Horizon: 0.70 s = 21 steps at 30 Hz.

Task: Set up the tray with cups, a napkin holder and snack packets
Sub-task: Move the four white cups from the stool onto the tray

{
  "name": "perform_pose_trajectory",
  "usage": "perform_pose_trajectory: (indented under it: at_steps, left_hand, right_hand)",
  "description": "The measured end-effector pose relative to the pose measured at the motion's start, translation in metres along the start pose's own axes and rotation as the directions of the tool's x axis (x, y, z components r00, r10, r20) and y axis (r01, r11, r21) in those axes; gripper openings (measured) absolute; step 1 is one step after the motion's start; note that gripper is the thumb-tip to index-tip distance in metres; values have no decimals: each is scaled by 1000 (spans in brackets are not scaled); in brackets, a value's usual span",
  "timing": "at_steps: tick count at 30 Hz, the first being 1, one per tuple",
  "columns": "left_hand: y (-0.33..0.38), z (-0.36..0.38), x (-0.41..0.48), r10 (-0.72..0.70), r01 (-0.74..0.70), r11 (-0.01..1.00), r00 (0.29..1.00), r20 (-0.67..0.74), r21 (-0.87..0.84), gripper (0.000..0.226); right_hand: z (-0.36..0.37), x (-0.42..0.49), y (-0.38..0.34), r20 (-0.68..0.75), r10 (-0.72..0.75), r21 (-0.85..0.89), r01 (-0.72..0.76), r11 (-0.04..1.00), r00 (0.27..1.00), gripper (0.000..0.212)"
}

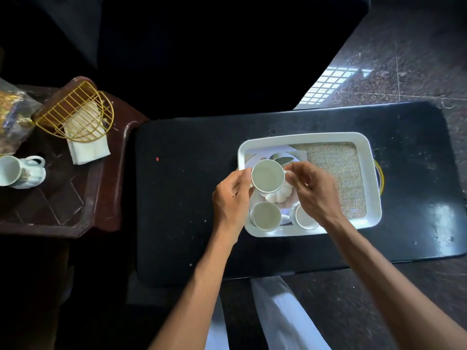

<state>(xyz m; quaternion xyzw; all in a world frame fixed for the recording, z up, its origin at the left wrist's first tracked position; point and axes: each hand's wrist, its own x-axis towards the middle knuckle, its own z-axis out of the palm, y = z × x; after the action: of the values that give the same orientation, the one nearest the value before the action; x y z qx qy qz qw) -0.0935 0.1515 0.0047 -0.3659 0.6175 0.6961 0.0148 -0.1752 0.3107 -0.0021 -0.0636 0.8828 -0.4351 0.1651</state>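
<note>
A white tray [369,157] with a burlap-patterned floor lies on the black table [189,198]. Above its left part I hold a white cup [267,176] upright: my left hand [231,200] grips its left side and my right hand [313,193] pinches its handle side. Two more white cups [266,215] [304,218] stand at the tray's front left. On the brown side table at the left are a gold wire napkin holder [75,112] lying tilted over white napkins [88,147], a fourth white cup [17,171] and a snack packet [12,114].
The brown side table [63,203] adjoins the black table's left edge. A dark seat fills the top of the view. Patterned floor shows at the upper right. The tray's right half holds nothing. A yellow handle [380,176] sticks out at its right end.
</note>
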Motion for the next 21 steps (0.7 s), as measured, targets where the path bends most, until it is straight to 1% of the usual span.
perform_pose_trajectory:
  at_steps: [2, 9, 11, 15, 21]
  left_hand:
    - [-5, 5, 5, -12, 13, 1000, 1000, -12, 25, 40]
    - [-24, 16, 16, -51, 55, 996, 997, -55, 67, 56]
    - [-27, 18, 16, -64, 69, 994, 996, -67, 84, 53]
    - [-30, 17, 18, -68, 73, 995, 995, -68, 72, 36]
    - [-35, 12, 21, -59, 62, 997, 996, -64, 45, 38]
  right_hand:
    - [1, 5, 11, 24, -9, -15, 9, 1000, 1000, 8]
    - [13, 9, 42, 77, -27, -29, 29, 999, 997, 9]
    - [15, 10, 46, 81, -28, -33, 30, 999, 996, 9]
    - [19, 12, 51, 87, -23, -23, 26, 999, 996, 11]
    - [25, 13, 53, 121, -33, -18, 35, 999, 992, 10]
